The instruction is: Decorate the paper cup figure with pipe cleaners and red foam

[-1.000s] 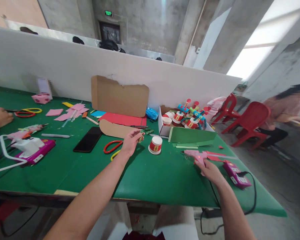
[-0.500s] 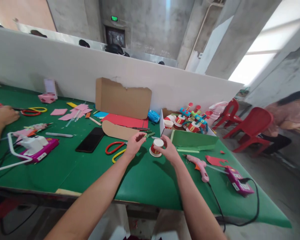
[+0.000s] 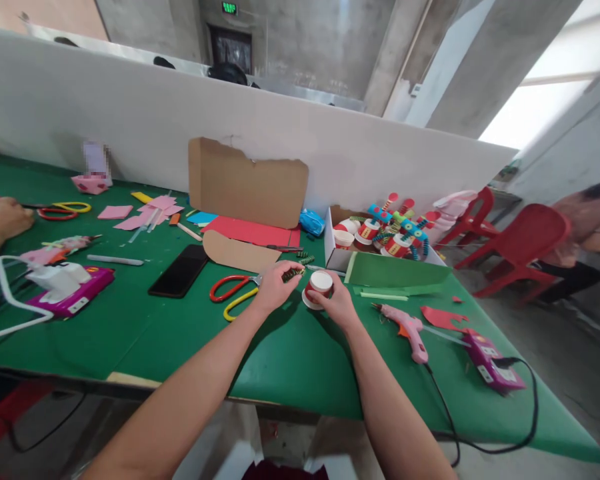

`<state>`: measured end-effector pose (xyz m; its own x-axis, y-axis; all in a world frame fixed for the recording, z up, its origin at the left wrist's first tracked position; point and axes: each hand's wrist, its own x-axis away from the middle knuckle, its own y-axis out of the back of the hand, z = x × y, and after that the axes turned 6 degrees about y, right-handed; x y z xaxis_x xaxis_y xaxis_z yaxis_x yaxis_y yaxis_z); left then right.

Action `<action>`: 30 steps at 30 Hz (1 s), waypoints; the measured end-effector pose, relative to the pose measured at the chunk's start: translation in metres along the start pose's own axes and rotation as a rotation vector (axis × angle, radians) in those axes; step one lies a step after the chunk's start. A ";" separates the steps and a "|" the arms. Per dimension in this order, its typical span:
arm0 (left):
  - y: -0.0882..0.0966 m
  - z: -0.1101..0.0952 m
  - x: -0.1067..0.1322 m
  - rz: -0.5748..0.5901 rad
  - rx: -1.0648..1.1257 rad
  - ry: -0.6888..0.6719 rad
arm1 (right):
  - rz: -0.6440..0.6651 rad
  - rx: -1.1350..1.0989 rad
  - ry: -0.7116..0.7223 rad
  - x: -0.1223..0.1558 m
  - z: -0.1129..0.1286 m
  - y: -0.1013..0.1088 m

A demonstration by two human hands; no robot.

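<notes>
My left hand (image 3: pixel 271 291) pinches a small striped coil (image 3: pixel 293 273) and holds it against the left side of a red-and-white paper cup (image 3: pixel 320 286). The cup is upside down, and my right hand (image 3: pixel 334 303) is wrapped round it, tilting it just above the green table (image 3: pixel 300 360). A pink glue gun (image 3: pixel 406 328) lies free on the table to the right of my right hand. More coils (image 3: pixel 305 257) lie behind the cup.
Red and yellow scissors (image 3: pixel 231 293), a black phone (image 3: pixel 179 270), brown cardboard (image 3: pixel 247 183) and red paper lie at left and behind. A white box (image 3: pixel 336 259) holds finished cup figures. Another person's hand (image 3: pixel 1 220) rests far left; red chairs (image 3: pixel 520 243) stand at right.
My right hand left the glue gun, which now lies on the table, and took hold of the cup. My left hand brought the coil to the cup's side.
</notes>
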<state>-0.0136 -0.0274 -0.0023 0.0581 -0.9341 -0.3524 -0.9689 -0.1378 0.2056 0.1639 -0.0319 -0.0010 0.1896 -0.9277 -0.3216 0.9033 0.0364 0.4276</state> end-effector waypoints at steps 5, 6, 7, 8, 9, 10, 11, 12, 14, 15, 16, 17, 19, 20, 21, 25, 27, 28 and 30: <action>0.000 -0.002 0.002 0.035 -0.135 -0.082 | 0.016 -0.009 0.044 0.001 -0.004 -0.001; -0.001 -0.002 0.002 0.037 -0.149 -0.093 | 0.018 -0.009 0.052 0.001 -0.005 -0.001; -0.001 -0.002 0.002 0.038 -0.161 -0.101 | 0.022 -0.009 0.056 0.001 -0.005 -0.002; -0.002 -0.002 0.002 0.037 -0.172 -0.108 | 0.025 -0.009 0.058 0.002 -0.004 -0.002; -0.002 -0.001 0.003 0.035 -0.184 -0.113 | 0.027 -0.009 0.057 0.002 -0.004 -0.003; -0.003 -0.001 0.003 0.032 -0.196 -0.119 | 0.028 -0.012 0.054 0.002 -0.004 -0.003; -0.003 0.000 0.003 0.028 -0.207 -0.125 | 0.028 -0.015 0.050 0.002 -0.004 -0.003; -0.003 0.000 0.003 0.024 -0.217 -0.131 | 0.026 -0.020 0.046 0.002 -0.004 -0.004; -0.003 0.001 0.003 0.021 -0.236 -0.142 | 0.024 -0.029 0.043 0.002 -0.005 -0.004; -0.003 0.002 0.004 0.023 -0.244 -0.146 | 0.025 -0.030 0.043 0.001 -0.005 -0.004; -0.004 0.002 0.004 0.026 -0.250 -0.148 | 0.028 -0.030 0.045 0.001 -0.005 -0.004; -0.004 0.002 0.004 0.030 -0.254 -0.148 | 0.029 -0.028 0.046 0.001 -0.006 -0.004; -0.005 0.002 0.005 0.039 -0.253 -0.142 | 0.034 -0.025 0.044 0.001 -0.006 -0.004; -0.005 0.002 0.005 0.042 -0.249 -0.138 | 0.034 -0.026 0.042 0.001 -0.006 -0.003; -0.006 0.002 0.005 0.043 -0.245 -0.133 | 0.034 -0.027 0.040 0.001 -0.005 -0.003; -0.006 0.001 0.005 0.037 -0.231 -0.121 | 0.039 -0.031 0.036 0.001 -0.005 -0.003; -0.006 0.000 0.005 0.033 -0.232 -0.116 | 0.046 -0.032 0.032 0.001 -0.005 -0.003; -0.006 0.000 0.005 0.033 -0.234 -0.113 | 0.049 -0.032 0.031 0.001 -0.005 -0.002; -0.006 0.000 0.004 0.033 -0.238 -0.108 | 0.055 -0.033 0.031 0.001 -0.006 -0.003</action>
<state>-0.0072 -0.0309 -0.0048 -0.0108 -0.9005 -0.4347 -0.8850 -0.1937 0.4234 0.1640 -0.0306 -0.0071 0.2505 -0.9119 -0.3251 0.9033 0.0994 0.4173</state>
